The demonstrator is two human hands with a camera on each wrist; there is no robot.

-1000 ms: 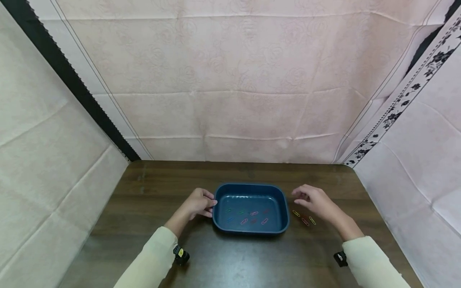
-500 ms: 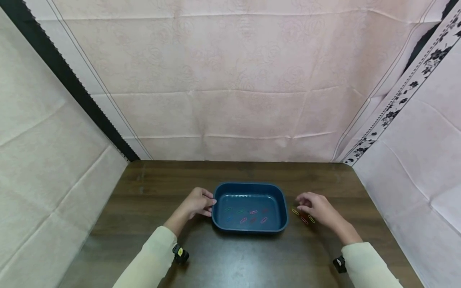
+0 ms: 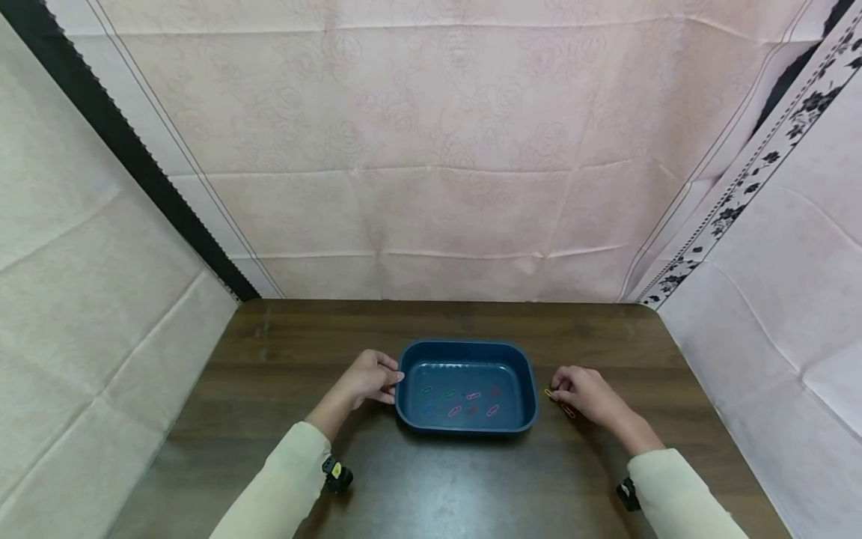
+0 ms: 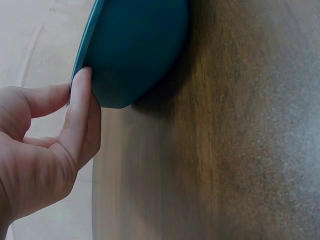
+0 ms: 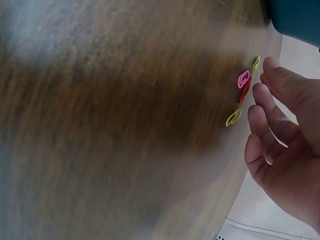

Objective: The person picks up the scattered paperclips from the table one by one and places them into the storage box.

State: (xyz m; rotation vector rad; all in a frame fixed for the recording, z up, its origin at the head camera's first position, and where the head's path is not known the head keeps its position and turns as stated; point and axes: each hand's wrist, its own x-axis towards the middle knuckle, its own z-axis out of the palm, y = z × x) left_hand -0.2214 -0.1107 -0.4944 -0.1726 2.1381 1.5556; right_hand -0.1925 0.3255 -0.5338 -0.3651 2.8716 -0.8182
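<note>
Left hand (image 3: 370,378) pinches a blue tray (image 3: 465,378) by its rim. Right hand (image 3: 586,392), fingers loosely curled, is beside 4 paper clips (image 5: 243,80).

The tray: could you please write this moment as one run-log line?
tray: on table, paper clips inside | left hand: pinches tray | right hand: near four loose clips, none visibly held

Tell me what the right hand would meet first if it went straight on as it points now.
The right hand would likely meet the yellow paper clip nearest the blue tray first; the tray lies beyond. Whether the fingertips would touch or pass over is unclear.
</note>
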